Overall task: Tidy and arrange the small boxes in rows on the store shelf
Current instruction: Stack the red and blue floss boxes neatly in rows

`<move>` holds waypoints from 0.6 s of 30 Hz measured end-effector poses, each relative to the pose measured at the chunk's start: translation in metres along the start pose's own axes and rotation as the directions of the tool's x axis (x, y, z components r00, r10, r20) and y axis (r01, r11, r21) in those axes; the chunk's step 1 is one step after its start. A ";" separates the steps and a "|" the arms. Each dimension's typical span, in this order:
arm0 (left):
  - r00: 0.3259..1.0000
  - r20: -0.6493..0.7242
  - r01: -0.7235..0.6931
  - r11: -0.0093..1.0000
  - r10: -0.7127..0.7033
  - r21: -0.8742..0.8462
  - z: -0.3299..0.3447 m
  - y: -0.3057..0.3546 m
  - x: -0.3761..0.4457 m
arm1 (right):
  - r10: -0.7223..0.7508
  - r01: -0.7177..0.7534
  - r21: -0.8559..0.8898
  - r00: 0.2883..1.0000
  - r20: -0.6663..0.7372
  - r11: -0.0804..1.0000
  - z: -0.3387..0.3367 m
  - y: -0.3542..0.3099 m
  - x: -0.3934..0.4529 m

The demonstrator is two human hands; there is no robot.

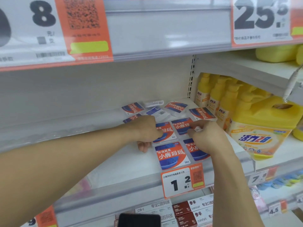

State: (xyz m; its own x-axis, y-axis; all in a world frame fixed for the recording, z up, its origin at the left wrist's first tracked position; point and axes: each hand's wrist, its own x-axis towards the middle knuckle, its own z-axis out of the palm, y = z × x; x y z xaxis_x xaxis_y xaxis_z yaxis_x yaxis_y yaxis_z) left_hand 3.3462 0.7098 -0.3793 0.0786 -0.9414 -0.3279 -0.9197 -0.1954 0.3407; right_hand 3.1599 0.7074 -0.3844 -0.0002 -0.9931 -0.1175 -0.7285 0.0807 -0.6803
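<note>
Blue-and-orange small boxes (pixel 171 155) lie flat on the white shelf (pixel 114 169), label side up so that their print faces the aisle. Four of them form a two-by-two block near the shelf's front edge, directly above the price tag (pixel 182 181) that names them; this placement appears intended to line the stock up with its tag. Behind the block, further boxes (pixel 176 106) lie scattered at odd angles, some upside down to the viewer, one showing its white barcoded back; these are judged not yet arranged.

The left hand (pixel 146 130) rests on the rear-left box of the block, its fingers (pixel 144 146) curled down over the box's left edge, apparently to square it against its neighbours. The right hand (pixel 206 136) lies across the right-hand column, its fingers (pixel 191 131) pinched on the near right corner of the rear-right box (pixel 181 126), seemingly to nudge it into line.

Yellow detergent bottles (pixel 260 136) stand in the adjoining bay to the right, just beside the scattered boxes, limiting room on that side.
</note>
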 end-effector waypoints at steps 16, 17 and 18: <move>0.995 0.078 -0.074 0.976 0.059 0.206 -0.020 0.009 -0.013 | -0.216 0.213 -0.036 0.959 -0.181 0.976 -0.011 0.005 0.010; 0.996 0.044 -0.082 0.969 0.073 0.232 -0.027 0.010 -0.013 | -0.268 0.264 -0.051 0.931 -0.249 0.963 -0.015 0.006 0.020; 0.995 -0.013 -0.095 0.963 0.101 0.252 -0.035 0.011 -0.011 | -0.309 0.297 -0.086 0.910 -0.275 0.951 -0.019 0.007 0.032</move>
State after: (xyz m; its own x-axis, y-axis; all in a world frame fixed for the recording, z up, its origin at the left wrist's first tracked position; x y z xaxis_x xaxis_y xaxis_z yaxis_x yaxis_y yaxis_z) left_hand 3.3487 0.7087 -0.3412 -0.0100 -0.9600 -0.2798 -0.9901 -0.0297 0.1371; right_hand 3.1414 0.6750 -0.3793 0.0363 -0.9526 0.3021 -0.7519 -0.2252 -0.6197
